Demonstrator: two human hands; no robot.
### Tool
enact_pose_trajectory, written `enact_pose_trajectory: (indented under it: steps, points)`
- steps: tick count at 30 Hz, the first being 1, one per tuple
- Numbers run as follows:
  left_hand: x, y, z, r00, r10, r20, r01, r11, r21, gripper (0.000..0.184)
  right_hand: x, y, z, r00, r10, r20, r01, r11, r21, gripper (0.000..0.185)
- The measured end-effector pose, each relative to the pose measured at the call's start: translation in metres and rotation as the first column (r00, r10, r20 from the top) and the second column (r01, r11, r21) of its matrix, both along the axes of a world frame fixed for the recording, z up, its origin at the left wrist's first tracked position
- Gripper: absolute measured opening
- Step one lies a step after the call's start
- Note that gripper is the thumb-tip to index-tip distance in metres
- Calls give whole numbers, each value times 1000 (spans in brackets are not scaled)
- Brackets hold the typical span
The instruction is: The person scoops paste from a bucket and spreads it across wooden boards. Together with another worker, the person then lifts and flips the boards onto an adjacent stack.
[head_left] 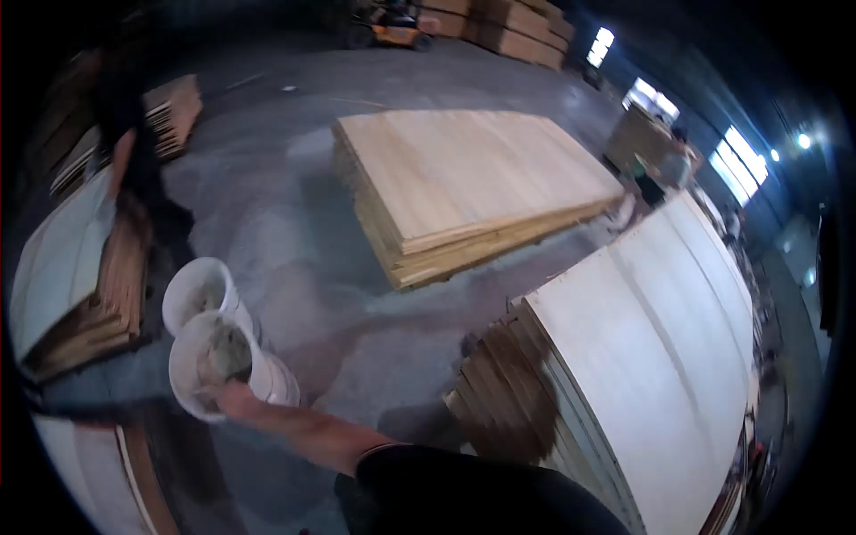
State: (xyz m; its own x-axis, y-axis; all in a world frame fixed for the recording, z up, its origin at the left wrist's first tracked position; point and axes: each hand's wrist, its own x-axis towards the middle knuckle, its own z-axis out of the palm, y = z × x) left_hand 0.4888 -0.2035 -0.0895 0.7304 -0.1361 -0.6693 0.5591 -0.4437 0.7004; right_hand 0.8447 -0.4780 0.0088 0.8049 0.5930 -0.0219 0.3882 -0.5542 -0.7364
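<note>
My right hand [234, 399] reaches across from the lower right, its bare forearm coming out of a black short sleeve. It is at the near rim of a white bucket [275, 379], with the fingers dipping inside, where they are blurred and hidden. In that bucket lies a greyish-beige mass [230, 352], whose kind I cannot make out. A second white bucket [183, 290] stands right behind the first, with pale residue on its inner wall. My left hand is out of view.
Stacks of wooden sheets surround me: a large stack [464, 169] ahead, another [651, 321] at right, others at left [67, 259] and lower left [85, 464]. A person in dark clothes [147, 169] stands at left, another [673, 165] at far right. An orange forklift [397, 34] is at the back.
</note>
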Motion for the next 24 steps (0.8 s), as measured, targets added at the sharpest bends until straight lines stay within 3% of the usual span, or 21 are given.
enact_pose_trajectory:
  steps: [1,2,3,4,5,7,9,10,11,12,13,14,16,18,20,24]
  points:
    - [46,-52,43,980,161,-117,-186,947,-261,48,13,-1,-41,952,7,305,115,918,-379,17]
    - [90,-62,18,838,-426,342,436,898,51,52,19,-11,-35,891,190,413,-41,939,-343,17]
    - [138,-93,20,849,-422,317,433,900,37,51,24,-33,-19,964,105,246,-54,977,-206,19]
    - [185,-124,25,934,-300,196,316,947,-58,49,29,-56,-2,997,28,69,-24,998,-58,22]
    - [232,-150,30,971,-213,109,225,966,-124,48,30,-83,12,986,-116,-122,128,987,97,25]
    - [320,-209,32,990,-138,2,136,970,-201,46,34,-178,51,930,-355,-95,367,883,293,30]
    - [388,-274,26,989,-145,-38,133,963,-235,45,33,-285,80,598,-570,-563,734,672,99,34]
    - [424,-307,18,987,-153,-56,134,958,-252,44,49,-324,38,419,-651,-633,872,483,81,35]
    - [452,-343,8,983,-171,-73,146,953,-266,43,28,-376,89,297,-576,-762,953,236,192,36]
    - [477,-382,-3,978,-194,-70,168,945,-282,43,47,-411,-17,167,-681,-713,978,23,207,35]
    - [500,-417,-14,976,-197,-91,164,945,-283,42,51,-456,-75,11,-730,-683,988,-98,121,37]
    - [523,-452,-31,973,-212,-87,177,938,-298,42,48,-494,-87,-214,-740,-638,964,-265,-15,36]
    - [573,-513,-54,969,-245,-35,222,922,-316,42,20,-561,-35,-340,-728,-596,921,-385,-55,34]
    - [607,-566,-36,955,-295,24,287,906,-309,52,-5,-603,-40,-417,-581,-699,845,-531,-63,36]
    - [648,-648,-16,944,-302,-131,280,946,-165,54,-24,-635,-48,-465,-567,-680,790,-612,-30,36]
    - [716,-781,-48,879,-323,-350,217,926,-309,51,-43,-664,-30,-531,-291,-796,586,-805,-97,29]
